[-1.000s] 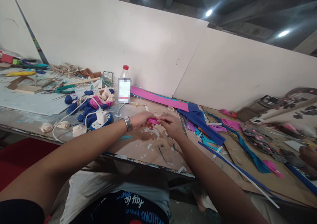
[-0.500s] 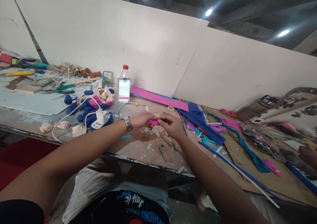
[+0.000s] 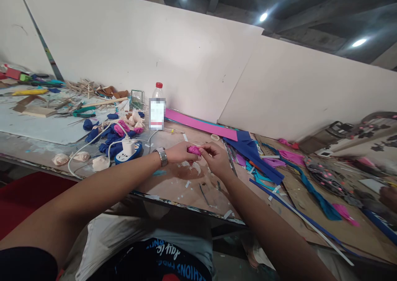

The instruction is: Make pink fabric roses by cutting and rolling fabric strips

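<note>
A small crumpled pink piece point(image 3: 194, 150), which looks like paper, is held between my two hands above the table. My left hand point(image 3: 181, 153), with a watch on its wrist, is closed round its left side. The fingertips of my right hand point(image 3: 214, 157) pinch its right end. Behind my hands lies a flat pink strip point(image 3: 201, 126) beside blue strips point(image 3: 262, 159). To the left is a pile of blue, cream and pink crumpled pieces point(image 3: 113, 137).
A bottle with a red cap point(image 3: 157, 109) stands behind a power strip point(image 3: 127, 150) with a white cable. Pliers point(image 3: 83, 112) and sticks lie at the left. A long white stick point(image 3: 316, 227) lies at the right. Another person's hand point(image 3: 387, 198) shows at the right edge.
The pink piece has turned a little between my fingers and shows more of its surface. My hands stay close together at nearly the same spot. The view has shifted slightly.
</note>
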`<state>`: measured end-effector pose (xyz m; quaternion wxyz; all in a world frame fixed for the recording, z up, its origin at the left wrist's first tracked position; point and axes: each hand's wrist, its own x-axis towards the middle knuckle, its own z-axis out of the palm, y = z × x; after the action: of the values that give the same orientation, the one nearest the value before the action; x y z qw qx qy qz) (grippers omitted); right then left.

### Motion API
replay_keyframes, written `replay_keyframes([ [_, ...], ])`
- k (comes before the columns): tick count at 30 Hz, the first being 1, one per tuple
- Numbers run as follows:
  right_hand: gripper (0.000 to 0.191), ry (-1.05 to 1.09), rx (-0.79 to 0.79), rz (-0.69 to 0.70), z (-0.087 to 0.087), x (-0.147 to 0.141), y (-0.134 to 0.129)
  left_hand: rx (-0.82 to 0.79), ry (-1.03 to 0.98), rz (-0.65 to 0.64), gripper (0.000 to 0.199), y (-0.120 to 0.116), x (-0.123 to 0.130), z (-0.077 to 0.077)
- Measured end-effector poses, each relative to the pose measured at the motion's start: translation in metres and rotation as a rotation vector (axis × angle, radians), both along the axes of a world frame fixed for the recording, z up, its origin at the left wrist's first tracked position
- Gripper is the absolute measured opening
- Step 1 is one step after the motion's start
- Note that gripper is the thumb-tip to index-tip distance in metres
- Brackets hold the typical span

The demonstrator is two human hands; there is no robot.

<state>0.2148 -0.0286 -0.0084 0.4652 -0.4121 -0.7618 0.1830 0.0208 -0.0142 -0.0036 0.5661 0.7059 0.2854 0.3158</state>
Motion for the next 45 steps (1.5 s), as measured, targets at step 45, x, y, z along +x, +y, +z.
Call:
replay_keyframes([
  [45, 0.021, -0.227, 0.288, 0.214, 0.012, 0.009, -0.002, -0.292, -0.287, 0.068, 0.022, 0.010, 0.000, -0.010],
])
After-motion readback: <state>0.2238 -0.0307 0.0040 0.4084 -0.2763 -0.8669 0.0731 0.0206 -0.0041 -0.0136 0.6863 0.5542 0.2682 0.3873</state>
